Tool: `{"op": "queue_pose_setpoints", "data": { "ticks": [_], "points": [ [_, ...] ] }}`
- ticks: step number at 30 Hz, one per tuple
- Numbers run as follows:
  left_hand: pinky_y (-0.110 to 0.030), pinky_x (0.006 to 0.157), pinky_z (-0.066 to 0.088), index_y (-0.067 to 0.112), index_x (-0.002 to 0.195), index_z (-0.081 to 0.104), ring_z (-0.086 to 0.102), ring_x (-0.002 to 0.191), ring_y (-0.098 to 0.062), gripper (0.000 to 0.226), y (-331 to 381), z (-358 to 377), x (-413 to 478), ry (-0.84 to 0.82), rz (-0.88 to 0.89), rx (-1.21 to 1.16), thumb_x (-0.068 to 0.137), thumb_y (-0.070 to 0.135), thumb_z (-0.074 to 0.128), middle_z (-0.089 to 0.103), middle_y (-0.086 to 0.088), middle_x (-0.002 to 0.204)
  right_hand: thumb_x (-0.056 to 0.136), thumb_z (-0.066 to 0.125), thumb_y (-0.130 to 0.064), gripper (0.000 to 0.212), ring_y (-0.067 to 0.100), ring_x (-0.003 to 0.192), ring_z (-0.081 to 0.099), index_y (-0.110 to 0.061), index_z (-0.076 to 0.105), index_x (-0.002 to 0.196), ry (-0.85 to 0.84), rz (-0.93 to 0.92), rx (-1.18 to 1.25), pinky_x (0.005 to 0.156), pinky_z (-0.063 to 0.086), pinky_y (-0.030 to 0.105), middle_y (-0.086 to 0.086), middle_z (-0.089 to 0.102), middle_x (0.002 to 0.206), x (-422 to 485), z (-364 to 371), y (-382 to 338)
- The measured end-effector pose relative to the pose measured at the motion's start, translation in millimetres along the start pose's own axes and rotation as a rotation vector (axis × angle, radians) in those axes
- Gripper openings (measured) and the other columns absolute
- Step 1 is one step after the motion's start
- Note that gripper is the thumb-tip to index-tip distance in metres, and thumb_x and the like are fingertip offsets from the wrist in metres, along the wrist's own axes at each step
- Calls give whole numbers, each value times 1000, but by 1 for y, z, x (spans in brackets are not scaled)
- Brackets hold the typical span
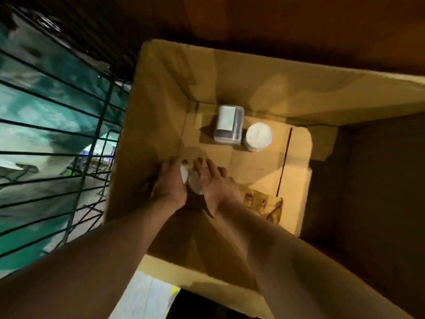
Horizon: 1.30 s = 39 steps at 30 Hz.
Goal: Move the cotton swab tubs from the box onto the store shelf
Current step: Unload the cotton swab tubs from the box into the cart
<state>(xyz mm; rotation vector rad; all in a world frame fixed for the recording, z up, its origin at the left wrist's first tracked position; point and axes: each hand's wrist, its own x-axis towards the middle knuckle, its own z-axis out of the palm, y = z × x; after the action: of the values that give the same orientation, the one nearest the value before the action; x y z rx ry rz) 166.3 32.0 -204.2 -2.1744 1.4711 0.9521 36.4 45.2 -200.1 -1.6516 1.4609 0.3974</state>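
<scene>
Both my arms reach down into a deep cardboard box (161, 93). My left hand (169, 183) and my right hand (216, 183) hold a white-lidded cotton swab tub (187, 176) between them, near the box's left wall; the hands hide most of it. My left fingers curl round its left side, and my right fingers lie along its right side. Two more tubs stand on the box floor further back: a rectangular clear one (228, 124) with a white label and a round one (258, 136) with a white lid, side by side.
A black wire shelf rack (76, 139) stands left of the box, with blurred green goods behind it. A yellow printed scrap (264, 203) lies on the box floor by my right wrist. The box's right side is in dark shadow.
</scene>
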Motion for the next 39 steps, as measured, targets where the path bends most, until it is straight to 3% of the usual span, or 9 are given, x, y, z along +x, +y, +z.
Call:
{"op": "queue_pose_setpoints", "data": {
  "ticks": [6,9,13,17,20,26,29,36,39],
  "points": [
    [-50,117,33,32,145,37,32,142,-33,73,8,15,3,-60,78,26,83,22,74,29,-3,154,98,57,-23,62,31,132,46,-21,22,149,141,25,-28,99,50,46,6,41,148,-5,14,35],
    [-48,113,36,30,143,39,34,139,-34,77,23,19,-5,-78,81,11,79,24,81,31,-3,152,97,60,-29,65,27,128,47,-24,19,147,200,177,90,100,51,45,3,44,144,-21,5,59],
    [-46,104,45,28,138,46,44,131,-32,70,46,26,-17,-35,94,-35,79,24,83,40,-4,145,86,75,-33,87,28,129,46,-37,17,152,189,341,228,101,51,49,2,38,147,-39,-4,88],
    [-44,90,48,28,133,47,50,121,-31,66,65,23,-32,-39,102,-149,78,31,84,46,-4,136,87,76,-36,76,31,126,53,-32,31,149,228,500,513,106,50,50,5,47,141,-55,-17,107],
    [-37,79,42,27,135,43,52,119,-31,76,81,13,-57,-50,139,-172,73,37,86,44,-6,138,86,77,-39,67,28,118,59,-30,39,141,313,595,737,98,56,48,3,54,133,-87,-28,113],
    [-34,80,42,28,134,50,56,117,-29,79,119,-14,-133,-62,215,-198,66,51,86,51,-4,137,86,72,-53,78,28,117,59,-27,35,149,497,596,817,101,53,48,6,56,135,-184,-59,120],
    [-34,90,46,29,131,54,57,118,-27,79,136,-20,-184,-65,296,-250,63,57,83,57,-4,134,87,66,-58,77,30,116,59,-26,35,149,599,599,827,101,52,45,8,57,133,-242,-64,117],
    [-36,86,42,20,137,40,54,120,-30,83,169,-10,-316,-39,472,-269,72,45,85,55,-8,133,89,65,-51,73,37,117,58,-10,39,144,912,633,975,96,46,41,17,60,128,-385,-48,118],
    [-41,97,43,22,150,27,48,127,-34,100,181,14,-381,-37,598,-154,72,51,82,45,-9,141,89,66,-51,74,37,117,58,-7,37,141,1022,697,1078,92,45,37,17,60,127,-455,-22,127]
  ]
}}
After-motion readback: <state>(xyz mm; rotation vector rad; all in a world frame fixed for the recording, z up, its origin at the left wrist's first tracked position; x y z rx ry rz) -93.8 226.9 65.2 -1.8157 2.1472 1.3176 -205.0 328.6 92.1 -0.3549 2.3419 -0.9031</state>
